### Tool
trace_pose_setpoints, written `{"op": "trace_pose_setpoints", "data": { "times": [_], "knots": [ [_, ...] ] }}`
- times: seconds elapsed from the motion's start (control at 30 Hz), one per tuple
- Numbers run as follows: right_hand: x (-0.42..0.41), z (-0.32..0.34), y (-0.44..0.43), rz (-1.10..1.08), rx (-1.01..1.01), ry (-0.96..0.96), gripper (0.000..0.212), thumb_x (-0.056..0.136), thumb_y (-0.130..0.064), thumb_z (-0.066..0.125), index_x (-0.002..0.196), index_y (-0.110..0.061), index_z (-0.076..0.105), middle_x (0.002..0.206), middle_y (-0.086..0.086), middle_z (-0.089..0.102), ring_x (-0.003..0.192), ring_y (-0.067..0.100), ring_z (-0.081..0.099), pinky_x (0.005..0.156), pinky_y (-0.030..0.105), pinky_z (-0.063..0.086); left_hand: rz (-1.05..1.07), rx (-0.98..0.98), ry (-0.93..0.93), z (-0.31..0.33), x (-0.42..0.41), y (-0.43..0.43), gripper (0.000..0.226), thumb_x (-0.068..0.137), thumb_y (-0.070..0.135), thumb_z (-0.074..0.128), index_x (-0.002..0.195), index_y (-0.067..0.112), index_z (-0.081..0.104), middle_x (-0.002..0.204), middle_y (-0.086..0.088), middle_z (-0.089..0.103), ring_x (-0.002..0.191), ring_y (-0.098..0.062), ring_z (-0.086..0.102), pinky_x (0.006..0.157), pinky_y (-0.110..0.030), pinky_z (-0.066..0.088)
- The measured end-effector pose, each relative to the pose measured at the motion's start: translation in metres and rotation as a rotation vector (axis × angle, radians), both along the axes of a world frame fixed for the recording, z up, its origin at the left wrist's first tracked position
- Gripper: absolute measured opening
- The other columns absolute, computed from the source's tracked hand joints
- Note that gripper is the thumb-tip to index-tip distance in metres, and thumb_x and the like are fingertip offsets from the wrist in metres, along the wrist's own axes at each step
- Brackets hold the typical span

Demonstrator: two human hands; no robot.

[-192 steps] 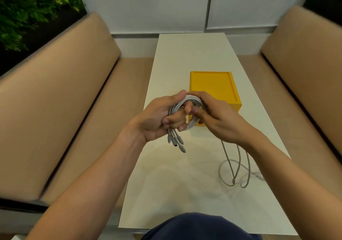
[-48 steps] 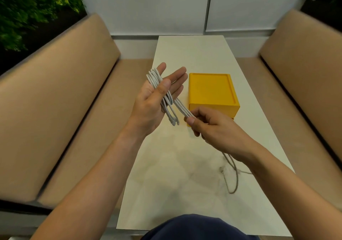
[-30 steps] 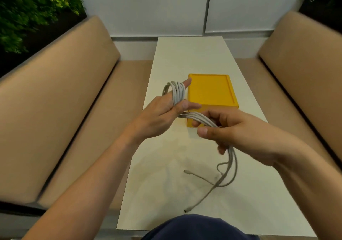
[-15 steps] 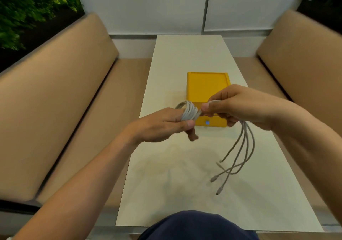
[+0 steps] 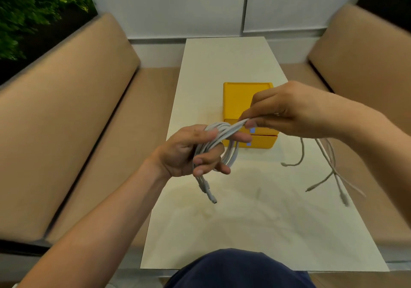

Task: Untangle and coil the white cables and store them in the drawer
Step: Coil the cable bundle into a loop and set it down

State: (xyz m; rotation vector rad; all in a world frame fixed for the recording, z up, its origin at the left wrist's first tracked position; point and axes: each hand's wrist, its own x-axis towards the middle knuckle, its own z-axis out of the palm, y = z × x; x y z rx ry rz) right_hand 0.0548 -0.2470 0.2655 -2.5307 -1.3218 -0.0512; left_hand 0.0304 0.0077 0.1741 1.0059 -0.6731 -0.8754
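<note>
A bundle of white cables (image 5: 222,142) is looped several times around the fingers of my left hand (image 5: 189,152), which grips the coil above the table. Several plug ends hang below that hand. My right hand (image 5: 287,114) pinches the same strands just right of the coil, in front of the yellow drawer box (image 5: 238,101). The loose tails (image 5: 329,165) dangle from under my right hand, blurred, their plugs in the air over the table's right side. The box's drawers look shut.
The narrow white table (image 5: 233,221) runs away from me between two tan benches (image 5: 66,121). Green plants stand behind the left bench. My dark blue lap shows at the bottom edge.
My right hand has swung the loose strands up and to the right, and the tails now hang farther right. The coil on my left hand shows more loops and has turned downward.
</note>
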Motion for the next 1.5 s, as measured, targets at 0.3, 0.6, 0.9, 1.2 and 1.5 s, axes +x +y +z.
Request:
{"op": "trace_pose_setpoints", "data": {
  "times": [0.3, 0.6, 0.9, 1.2, 1.5],
  "knots": [
    [-0.016, -0.036, 0.015, -0.221, 0.356, 0.249, 0.009, 0.103, -0.041, 0.054, 0.103, -0.036, 0.063, 0.085, -0.004, 0.069, 0.071, 0.017, 0.061, 0.065, 0.037, 0.050, 0.077, -0.089, 0.099, -0.010, -0.001, 0.006, 0.053, 0.102, 0.021, 0.059, 0.145, -0.007, 0.047, 0.073, -0.007, 0.070, 0.074, -0.024, 0.076, 0.090, -0.041, 0.060],
    [-0.015, -0.075, 0.049, -0.422, 0.665, 0.413, 0.028, 0.106, -0.044, 0.049, 0.112, -0.030, 0.072, 0.087, 0.008, 0.067, 0.074, 0.015, 0.057, 0.064, 0.040, 0.052, 0.231, -0.121, 0.131, -0.005, 0.004, 0.002, 0.050, 0.100, 0.026, 0.058, 0.139, -0.005, 0.055, 0.057, 0.007, 0.037, 0.041, -0.004, 0.036, 0.057, -0.023, 0.052],
    [-0.016, -0.078, 0.056, -0.451, 0.574, 0.400, 0.036, 0.105, -0.057, 0.037, 0.108, -0.037, 0.067, 0.089, -0.013, 0.068, 0.086, 0.016, 0.063, 0.078, 0.053, 0.054, 0.273, -0.114, 0.166, -0.007, 0.008, 0.006, 0.051, 0.106, 0.034, 0.040, 0.136, -0.002, 0.059, 0.055, 0.008, 0.042, 0.037, -0.006, 0.019, 0.039, -0.014, 0.033],
    [-0.024, -0.088, 0.058, -0.355, 0.752, 0.639, 0.029, 0.112, -0.033, 0.039, 0.127, -0.037, 0.063, 0.086, -0.013, 0.058, 0.064, 0.004, 0.046, 0.060, 0.023, 0.038, 0.337, -0.215, 0.131, -0.011, 0.005, -0.001, 0.052, 0.101, 0.030, 0.060, 0.139, -0.006, 0.056, 0.070, -0.001, 0.069, 0.051, -0.004, 0.062, 0.065, -0.023, 0.059],
    [-0.028, -0.085, 0.069, -0.243, 0.730, 0.859, 0.039, 0.100, -0.041, 0.051, 0.137, -0.032, 0.049, 0.075, -0.028, 0.054, 0.070, 0.006, 0.042, 0.062, 0.025, 0.040, 0.317, -0.246, 0.134, -0.006, 0.009, 0.004, 0.047, 0.105, 0.022, 0.052, 0.141, -0.008, 0.051, 0.057, 0.006, 0.059, 0.044, -0.001, 0.056, 0.063, -0.022, 0.056]
  ]
}}
